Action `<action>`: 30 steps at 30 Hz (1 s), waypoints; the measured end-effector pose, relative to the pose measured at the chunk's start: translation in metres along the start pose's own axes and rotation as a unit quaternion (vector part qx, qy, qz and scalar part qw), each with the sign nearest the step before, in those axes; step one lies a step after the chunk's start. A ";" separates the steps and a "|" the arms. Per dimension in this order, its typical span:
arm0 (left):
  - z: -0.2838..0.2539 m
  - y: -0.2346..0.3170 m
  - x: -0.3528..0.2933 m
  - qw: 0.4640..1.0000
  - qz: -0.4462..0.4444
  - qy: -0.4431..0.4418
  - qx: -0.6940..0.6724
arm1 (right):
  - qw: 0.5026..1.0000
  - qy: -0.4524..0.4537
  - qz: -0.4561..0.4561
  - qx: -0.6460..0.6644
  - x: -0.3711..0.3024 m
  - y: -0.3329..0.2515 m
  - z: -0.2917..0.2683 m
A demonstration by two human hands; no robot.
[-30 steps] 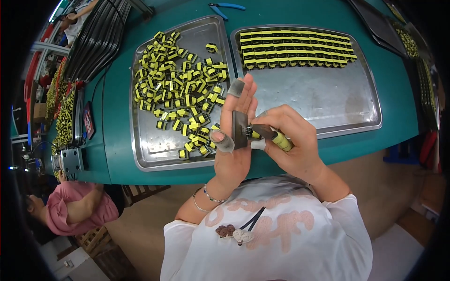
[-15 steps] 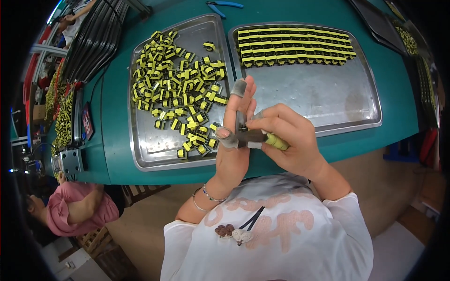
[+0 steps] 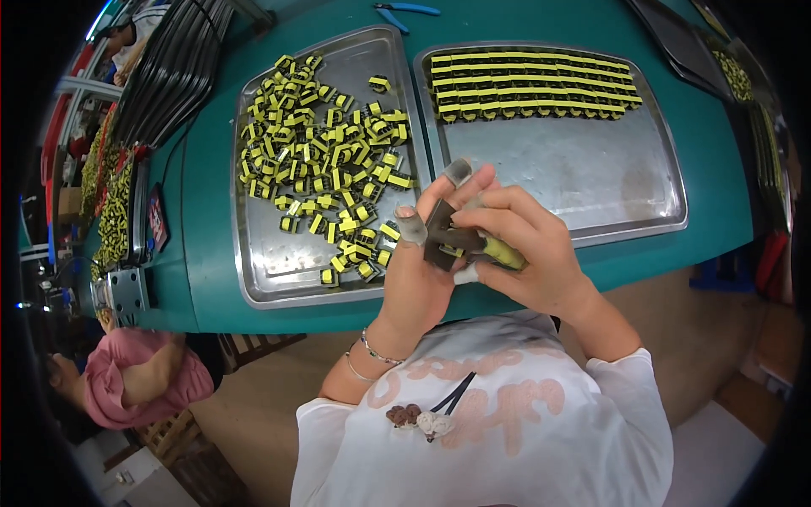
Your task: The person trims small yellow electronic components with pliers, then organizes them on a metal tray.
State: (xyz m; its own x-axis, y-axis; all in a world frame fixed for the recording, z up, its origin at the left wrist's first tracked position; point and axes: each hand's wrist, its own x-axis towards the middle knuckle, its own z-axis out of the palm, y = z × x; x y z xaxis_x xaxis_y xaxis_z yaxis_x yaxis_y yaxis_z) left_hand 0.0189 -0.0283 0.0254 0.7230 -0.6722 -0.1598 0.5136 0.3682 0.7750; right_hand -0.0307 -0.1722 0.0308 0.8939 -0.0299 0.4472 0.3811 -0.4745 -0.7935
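Head view | left hand (image 3: 419, 275) grip pinching dark flat block (image 3: 437, 221) above counter (image 3: 211, 211) | right hand (image 3: 541, 249) grip wrapped around yellow-handled tool (image 3: 504, 253) | risk: block tilting could let tool slip, jabbing left hand

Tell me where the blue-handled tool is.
In the head view, the blue-handled tool lies near the top edge on the green table, just beyond the left metal tray's far right corner.

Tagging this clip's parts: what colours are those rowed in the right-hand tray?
The rowed parts are yellow and black, clearest in the head view.
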 end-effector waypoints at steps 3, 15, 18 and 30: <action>0.005 0.004 -0.004 1.000 -0.027 -0.012 0.011 | 0.998 -0.007 -0.050 -0.041 -0.007 0.006 -0.001; -0.004 -0.008 -0.008 0.958 0.128 -0.027 0.254 | 0.983 0.029 -0.155 -0.090 -0.025 0.006 0.006; -0.014 0.003 -0.008 0.937 0.164 0.115 0.288 | 0.985 0.050 -0.134 -0.101 -0.028 0.003 -0.012; -0.030 0.028 -0.017 0.554 0.184 0.141 0.799 | 0.915 0.206 0.175 -0.301 0.002 0.105 -0.174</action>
State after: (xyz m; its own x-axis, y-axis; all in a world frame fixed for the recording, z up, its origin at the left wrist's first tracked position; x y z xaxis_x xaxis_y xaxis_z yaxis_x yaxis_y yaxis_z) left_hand 0.0349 0.0133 0.0315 0.8025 -0.5300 0.2739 -0.5950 -0.7446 0.3026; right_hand -0.0297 -0.3752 0.0208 0.7240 -0.5431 0.4252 -0.2212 -0.7667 -0.6027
